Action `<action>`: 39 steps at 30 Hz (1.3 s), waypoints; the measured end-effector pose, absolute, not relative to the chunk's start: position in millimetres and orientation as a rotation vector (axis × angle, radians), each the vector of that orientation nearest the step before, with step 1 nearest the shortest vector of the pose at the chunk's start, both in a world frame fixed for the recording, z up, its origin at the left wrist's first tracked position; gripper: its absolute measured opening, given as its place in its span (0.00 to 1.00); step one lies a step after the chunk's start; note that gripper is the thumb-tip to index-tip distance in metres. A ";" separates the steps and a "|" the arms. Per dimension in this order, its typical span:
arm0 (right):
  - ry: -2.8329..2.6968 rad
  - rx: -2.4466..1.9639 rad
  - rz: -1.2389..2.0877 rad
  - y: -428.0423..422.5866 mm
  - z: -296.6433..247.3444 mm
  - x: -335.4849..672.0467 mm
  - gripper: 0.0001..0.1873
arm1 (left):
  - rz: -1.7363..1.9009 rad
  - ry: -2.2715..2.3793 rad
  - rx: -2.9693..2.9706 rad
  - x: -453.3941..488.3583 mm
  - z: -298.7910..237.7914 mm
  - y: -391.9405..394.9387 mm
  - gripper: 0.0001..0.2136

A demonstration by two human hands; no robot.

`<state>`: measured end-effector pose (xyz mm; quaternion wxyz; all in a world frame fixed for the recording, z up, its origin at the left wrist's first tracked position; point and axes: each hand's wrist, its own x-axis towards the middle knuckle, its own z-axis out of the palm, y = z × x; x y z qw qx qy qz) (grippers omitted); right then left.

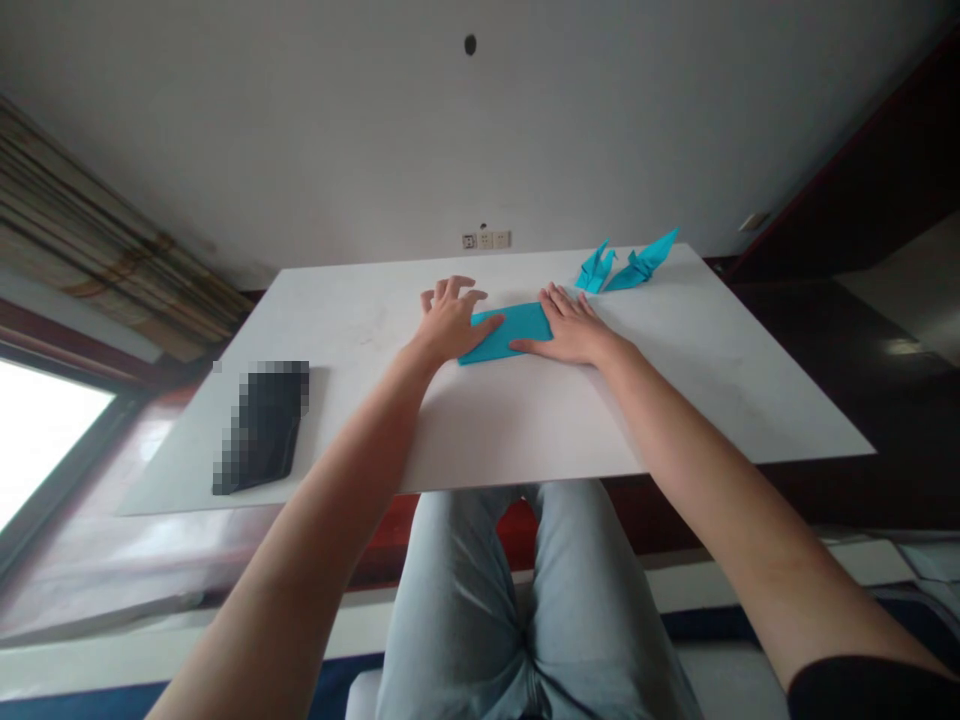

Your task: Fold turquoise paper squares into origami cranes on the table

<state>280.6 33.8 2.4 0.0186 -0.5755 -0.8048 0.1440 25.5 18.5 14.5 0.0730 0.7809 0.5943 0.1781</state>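
A blue sheet of paper (504, 334), folded into a rectangle, lies flat on the white table between my hands. My left hand (448, 322) is at its left end, thumb resting on the paper and the other fingers spread and a little raised. On the right end, my right hand (574, 328) lies flat with its fingers stretched out, covering that edge of the paper. Neither hand grips anything. Just beyond my right hand stand two folded blue paper cranes, a smaller one (597, 268) and a larger one (645, 264).
The white tabletop (360, 300) reaches back to the wall, where power sockets (486, 240) sit just above its far edge. A dark, partly pixelated flat object (264, 430) lies near the front left corner. A curtain (112, 220) hangs at the left.
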 end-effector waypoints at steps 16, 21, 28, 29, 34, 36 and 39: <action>-2.198 -1.411 0.275 45.3 -2.1 281.4 0.70 | 1.090 1.372 1.723 22.9 8.1 37.5 0.16; -1.951 -1.271 0.486 50.8 5.5 280.4 0.60 | 1.320 1.291 1.627 29.6 11.3 41.4 0.13; -1.910 -1.076 0.777 51.9 1.5 280.7 0.58 | 1.354 1.226 1.668 32.0 16.5 39.9 0.15; -1.903 -1.077 0.779 51.6 1.6 280.8 0.57 | 1.350 1.211 1.688 31.2 17.6 39.3 0.16; -1.862 -1.114 0.630 50.0 9.6 285.0 0.32 | 1.331 1.260 1.860 22.6 25.6 34.7 0.17; -1.837 -1.113 0.519 50.1 13.6 286.9 0.30 | 1.354 1.334 1.965 19.8 28.4 33.0 0.10; -1.785 -1.065 0.493 50.4 17.3 286.8 0.35 | 1.451 1.379 2.029 19.6 30.1 33.1 0.07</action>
